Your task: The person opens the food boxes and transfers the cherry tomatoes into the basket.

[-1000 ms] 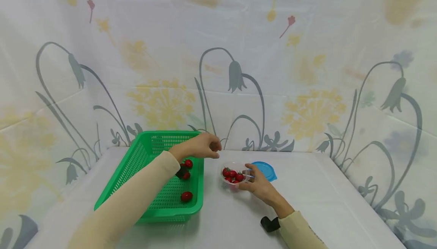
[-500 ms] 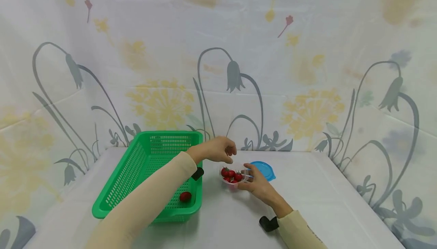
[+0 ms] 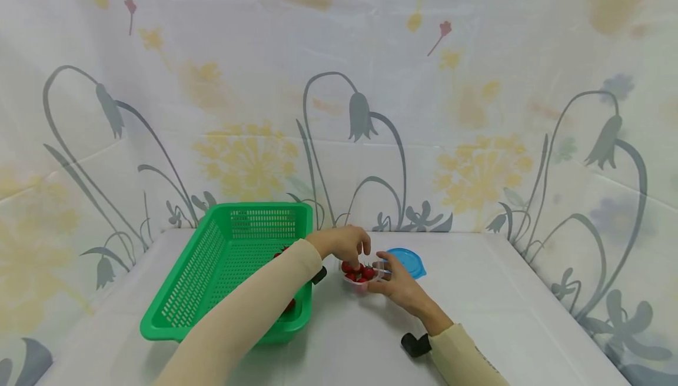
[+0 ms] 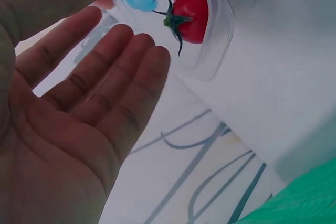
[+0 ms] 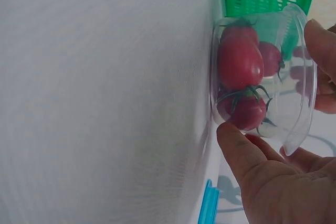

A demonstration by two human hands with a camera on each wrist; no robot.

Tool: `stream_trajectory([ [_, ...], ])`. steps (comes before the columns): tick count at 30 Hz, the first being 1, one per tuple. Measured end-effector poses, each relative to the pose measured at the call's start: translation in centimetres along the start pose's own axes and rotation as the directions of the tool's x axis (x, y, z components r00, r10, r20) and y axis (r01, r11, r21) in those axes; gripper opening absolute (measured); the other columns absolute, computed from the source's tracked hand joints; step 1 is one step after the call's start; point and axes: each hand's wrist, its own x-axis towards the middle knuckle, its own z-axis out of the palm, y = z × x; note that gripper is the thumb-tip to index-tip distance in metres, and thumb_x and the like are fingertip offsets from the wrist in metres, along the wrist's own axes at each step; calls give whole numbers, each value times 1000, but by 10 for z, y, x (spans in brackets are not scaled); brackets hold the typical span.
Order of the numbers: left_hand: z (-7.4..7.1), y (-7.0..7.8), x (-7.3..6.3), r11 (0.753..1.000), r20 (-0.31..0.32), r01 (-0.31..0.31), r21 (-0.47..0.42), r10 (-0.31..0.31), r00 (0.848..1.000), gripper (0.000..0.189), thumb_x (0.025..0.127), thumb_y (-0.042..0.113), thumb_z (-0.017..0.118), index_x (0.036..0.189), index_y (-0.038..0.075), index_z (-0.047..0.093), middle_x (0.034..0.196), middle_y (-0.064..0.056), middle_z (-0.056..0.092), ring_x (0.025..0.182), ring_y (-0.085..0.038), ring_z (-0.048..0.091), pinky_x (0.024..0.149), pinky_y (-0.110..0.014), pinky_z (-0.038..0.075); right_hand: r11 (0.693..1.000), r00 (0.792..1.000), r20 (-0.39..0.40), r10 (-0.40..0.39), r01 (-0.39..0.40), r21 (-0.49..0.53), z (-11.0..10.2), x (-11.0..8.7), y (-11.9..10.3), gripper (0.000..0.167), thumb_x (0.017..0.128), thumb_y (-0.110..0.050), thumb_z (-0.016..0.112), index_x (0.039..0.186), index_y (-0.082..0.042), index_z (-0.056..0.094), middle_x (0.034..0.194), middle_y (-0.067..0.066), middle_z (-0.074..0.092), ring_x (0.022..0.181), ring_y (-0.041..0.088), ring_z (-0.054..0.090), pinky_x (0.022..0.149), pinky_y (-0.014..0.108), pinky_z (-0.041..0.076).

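left hand point(image 3: 341, 240) | moved rightward, lower | fingers point(image 4: 149, 74) now over tub point(image 5: 299, 114) of tomatoes point(image 5: 240, 64)

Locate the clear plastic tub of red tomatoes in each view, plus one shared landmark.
Head: the tub sits just right of centre, below mid-height.
Left wrist: top middle, cut off by the upper edge.
Right wrist: right of centre, seen side-on.
Shared landmark: the green plastic basket; left, bottom-right corner and top right, respectively.

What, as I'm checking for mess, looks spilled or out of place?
Nothing stands out. The visible tomatoes sit within the clear tub or green basket, and the blue lid lies flat on the table.
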Motion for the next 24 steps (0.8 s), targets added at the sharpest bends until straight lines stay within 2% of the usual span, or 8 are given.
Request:
stream_trajectory([
  [8,10,4,5,998,38,39,50,-41,998,33,77,14,80,107,15,67,101,0,60,86,-13,55,69,-27,51,1000,1000,6,-5,5,-1,-1,0,0,89,78,-26,79,147,-7,26,142,18,38,129,42,40,99,52,41],
  [14,13,4,5,997,28,44,56,-45,999,34,77,10,79,109,12,67,96,1,59,82,-13,56,66,-26,51,1000,1000,0,0,0,-5,0,0,-1,91,77,-28,80,148,-8,27,143,16,38,128,39,42,100,53,40],
  [20,15,4,6,995,28,80,54,-82,996,37,77,5,78,111,11,67,86,2,58,73,-13,58,63,-25,51,1000,1000,-6,7,-7,-6,0,0,-1,91,77,-28,80,148,-7,27,144,16,37,128,38,43,100,53,40],
  [24,15,3,6,994,31,93,62,-95,995,39,76,5,78,113,11,67,87,2,59,73,-12,58,63,-25,51,1000,1000,-5,9,-9,-11,0,0,-1,92,77,-29,80,148,-8,27,144,16,38,128,38,43,100,53,40],
])
